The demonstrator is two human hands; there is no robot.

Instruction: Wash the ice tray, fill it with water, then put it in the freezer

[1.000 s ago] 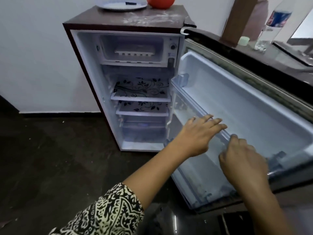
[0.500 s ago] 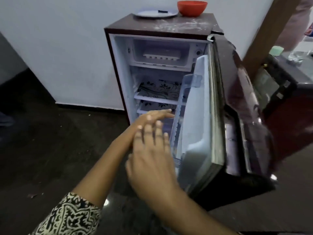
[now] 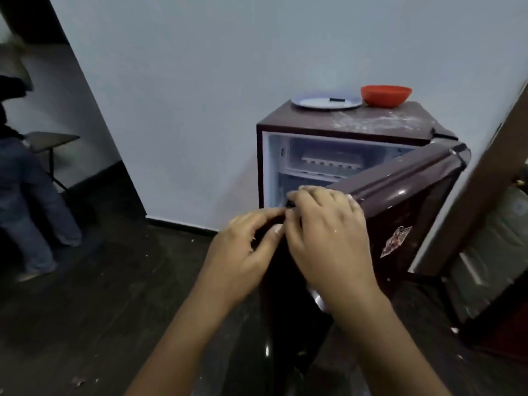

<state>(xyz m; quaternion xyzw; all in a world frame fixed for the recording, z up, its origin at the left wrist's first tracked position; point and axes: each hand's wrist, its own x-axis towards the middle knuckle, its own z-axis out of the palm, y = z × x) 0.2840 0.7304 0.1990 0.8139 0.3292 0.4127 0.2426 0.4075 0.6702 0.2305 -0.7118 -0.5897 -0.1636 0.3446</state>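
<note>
The door (image 3: 414, 212) has swung further shut, and the left hand (image 3: 245, 252) and right hand (image 3: 328, 232) now each close their grip on its free edge. The ice tray (image 3: 331, 162) sits in the freezer (image 3: 294, 151). It is probably light, stiff plastic that spills easily, so it is best held level by both ends.

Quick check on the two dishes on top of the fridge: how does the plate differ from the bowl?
The plate is pale and flat; the bowl is orange-red and deep. The plate carries a small dark item; nothing shows above the bowl's rim. The plate sits left of the bowl. Both stand upright, side by side at the back of the fridge top.
</note>
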